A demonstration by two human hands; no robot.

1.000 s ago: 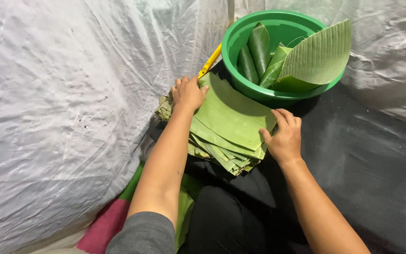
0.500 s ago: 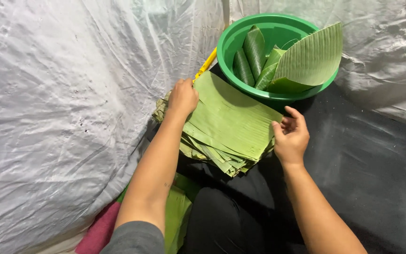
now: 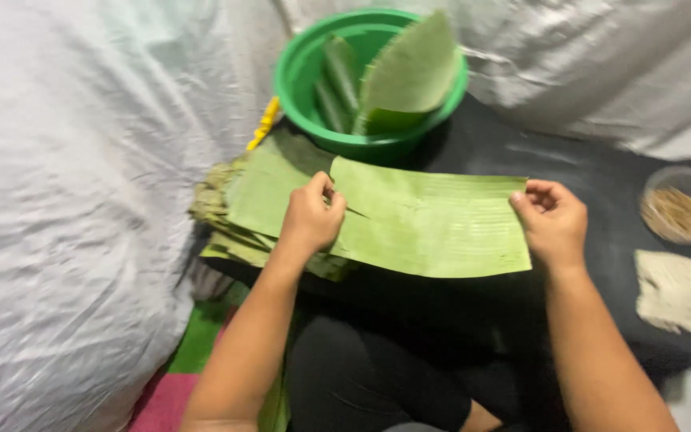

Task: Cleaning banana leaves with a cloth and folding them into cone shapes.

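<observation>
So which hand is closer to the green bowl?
Left. The left hand is just below the green bowl, slightly left of it; the right hand sits farther off, lower right.

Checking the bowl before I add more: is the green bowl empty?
No, the green bowl holds rolled leaves and a large flat leaf piece leaning against its rim.

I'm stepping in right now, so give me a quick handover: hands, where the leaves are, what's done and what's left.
Left hand pinches the left edge of a cut banana leaf sheet; right hand pinches its right edge, sheet spread flat over the dark surface.
Leaf stack lies left, partly under the sheet.
Green basin behind holds more leaves.
Done: one sheet lifted out.
Left: the stack.
</observation>
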